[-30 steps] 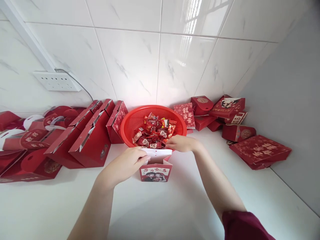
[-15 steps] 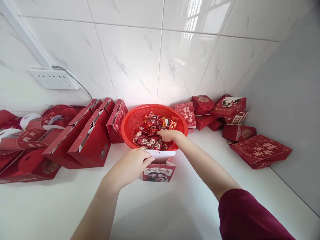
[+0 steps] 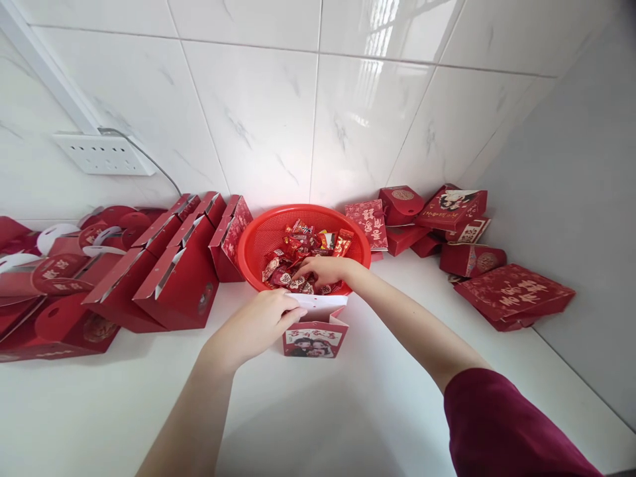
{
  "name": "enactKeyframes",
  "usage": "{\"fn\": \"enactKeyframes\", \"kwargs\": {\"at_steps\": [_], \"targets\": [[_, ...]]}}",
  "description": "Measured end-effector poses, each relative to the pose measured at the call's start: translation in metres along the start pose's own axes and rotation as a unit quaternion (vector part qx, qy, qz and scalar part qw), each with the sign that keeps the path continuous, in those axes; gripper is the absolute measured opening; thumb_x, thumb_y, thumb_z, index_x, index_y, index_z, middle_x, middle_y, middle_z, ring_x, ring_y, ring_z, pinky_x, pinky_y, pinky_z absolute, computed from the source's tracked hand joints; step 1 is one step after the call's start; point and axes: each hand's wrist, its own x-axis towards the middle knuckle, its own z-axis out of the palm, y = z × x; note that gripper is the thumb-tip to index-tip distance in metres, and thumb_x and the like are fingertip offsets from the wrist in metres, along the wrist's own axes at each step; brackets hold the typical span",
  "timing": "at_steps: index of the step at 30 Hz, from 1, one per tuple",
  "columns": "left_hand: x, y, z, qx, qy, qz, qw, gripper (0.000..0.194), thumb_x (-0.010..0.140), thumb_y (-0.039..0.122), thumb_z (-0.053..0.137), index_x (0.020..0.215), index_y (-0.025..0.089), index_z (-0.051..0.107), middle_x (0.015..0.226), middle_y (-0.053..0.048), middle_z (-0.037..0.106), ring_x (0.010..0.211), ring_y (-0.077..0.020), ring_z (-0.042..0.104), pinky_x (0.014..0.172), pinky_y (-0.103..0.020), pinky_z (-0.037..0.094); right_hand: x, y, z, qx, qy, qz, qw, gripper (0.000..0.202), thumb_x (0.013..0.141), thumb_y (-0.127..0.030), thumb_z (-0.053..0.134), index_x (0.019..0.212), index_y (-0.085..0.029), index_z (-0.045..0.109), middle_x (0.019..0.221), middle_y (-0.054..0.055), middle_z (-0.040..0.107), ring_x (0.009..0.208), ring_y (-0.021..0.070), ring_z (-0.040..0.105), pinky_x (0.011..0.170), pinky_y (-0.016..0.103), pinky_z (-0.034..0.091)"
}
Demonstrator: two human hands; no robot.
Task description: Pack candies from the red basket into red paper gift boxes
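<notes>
A small red box (image 3: 314, 343) with a picture of a couple stands with its top open on the white surface. My left hand (image 3: 265, 324) grips its raised white-lined flap at the left, thumb and fingers closed on it. Just behind is a round red basket (image 3: 263, 228) holding several wrapped candies (image 3: 301, 232). My right hand (image 3: 320, 268) reaches into the basket, fingers bent down among the candies at the front. Its fingertips are partly hidden, so what they hold cannot be made out.
Red boxes (image 3: 176, 288) stand close together at the left, some with looped handles. More red boxes (image 3: 514, 295) lie piled at the right beside a grey panel (image 3: 571, 199). A socket strip (image 3: 104, 154) and cable are on the tiled wall behind.
My right hand has shifted slightly left and lower among the candies, its fingers changing position. My left hand stays at the box flap. The whole view has shifted slightly.
</notes>
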Motion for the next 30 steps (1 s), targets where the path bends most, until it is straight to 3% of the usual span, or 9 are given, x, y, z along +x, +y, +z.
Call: {"fn": "enactKeyframes", "kwargs": {"at_steps": [2,6,12,14,18,20,22,25,30], "targets": [[0.0,-0.001,0.0,-0.01,-0.007,0.006,1.0,0.039,0.095,0.037,0.04,0.064,0.02,0.059,0.069,-0.002,0.062,0.06,-0.0175,0.054,0.053,-0.028,0.033,0.003,-0.002,0.0,-0.002,-0.004,-0.012,1.0,0.044,0.078,-0.014,0.068,0.12,-0.026,0.068,0.118,0.004,0.067,0.106,0.0194,0.062,0.088,0.024,0.045],[0.0,-0.002,0.001,-0.008,-0.004,-0.001,1.0,0.04,0.095,0.039,0.039,0.064,0.02,0.056,0.069,-0.002,0.061,0.061,-0.0178,0.054,0.053,-0.028,0.033,0.004,-0.002,-0.001,-0.018,0.042,0.056,0.997,0.018,0.083,-0.025,0.068,0.099,-0.019,0.073,0.102,0.007,0.071,0.091,0.0206,0.065,0.078,0.025,0.045],[-0.003,0.001,0.003,0.012,0.004,-0.01,1.0,0.041,0.095,0.04,0.04,0.06,0.02,0.047,0.067,-0.002,0.058,0.059,-0.0176,0.053,0.053,-0.027,0.032,-0.015,-0.006,-0.008,-0.008,0.159,0.155,0.975,0.017,0.081,-0.027,0.072,0.094,-0.017,0.068,0.095,0.008,0.072,0.086,0.0205,0.065,0.073,0.024,0.043],[-0.003,0.0,0.003,0.016,0.002,-0.005,1.0,0.042,0.095,0.041,0.039,0.06,0.02,0.044,0.065,-0.002,0.055,0.059,-0.018,0.052,0.053,-0.028,0.03,-0.028,-0.018,-0.009,0.001,0.21,0.163,0.964,0.015,0.087,-0.028,0.064,0.098,-0.017,0.066,0.099,0.008,0.071,0.089,0.0195,0.064,0.076,0.024,0.042],[-0.001,-0.004,0.005,0.008,-0.005,-0.001,1.0,0.041,0.095,0.042,0.036,0.062,0.02,0.043,0.065,-0.002,0.054,0.058,-0.0174,0.05,0.052,-0.028,0.028,-0.064,-0.064,-0.006,0.037,0.343,0.147,0.927,0.031,0.102,-0.038,0.037,0.115,-0.016,0.055,0.104,0.008,0.067,0.093,0.0176,0.062,0.081,0.025,0.044],[0.0,-0.005,0.006,0.002,-0.005,0.003,1.0,0.041,0.095,0.043,0.036,0.062,0.02,0.044,0.064,-0.002,0.054,0.057,-0.017,0.049,0.053,-0.028,0.029,-0.082,-0.09,0.001,0.113,0.45,0.091,0.881,0.033,0.102,-0.042,0.036,0.114,-0.017,0.054,0.099,0.005,0.066,0.089,0.0169,0.061,0.08,0.026,0.045],[0.001,-0.006,0.006,-0.006,-0.005,0.014,1.0,0.042,0.095,0.042,0.037,0.061,0.02,0.045,0.063,-0.001,0.054,0.058,-0.0167,0.049,0.055,-0.027,0.03,-0.097,-0.109,0.01,0.155,0.499,0.045,0.851,0.031,0.101,-0.042,0.04,0.112,-0.018,0.056,0.098,0.004,0.065,0.088,0.0165,0.061,0.08,0.027,0.047],[0.001,-0.008,0.007,-0.02,-0.008,0.033,0.999,0.041,0.094,0.042,0.038,0.063,0.019,0.05,0.067,-0.001,0.057,0.062,-0.0165,0.05,0.057,-0.026,0.033,-0.107,-0.12,0.027,0.125,0.485,0.01,0.865,0.025,0.098,-0.037,0.049,0.107,-0.019,0.062,0.104,0.007,0.065,0.096,0.0187,0.059,0.087,0.031,0.047],[0.004,-0.015,0.01,0.0,0.004,0.024,1.0,0.043,0.091,0.046,0.046,0.059,0.018,0.044,0.063,0.001,0.048,0.057,-0.0143,0.042,0.051,-0.026,0.028,-0.108,-0.113,0.049,0.11,0.464,0.002,0.879,0.024,0.098,-0.031,0.049,0.113,-0.021,0.065,0.119,0.01,0.062,0.111,0.022,0.057,0.096,0.038,0.047]]}}
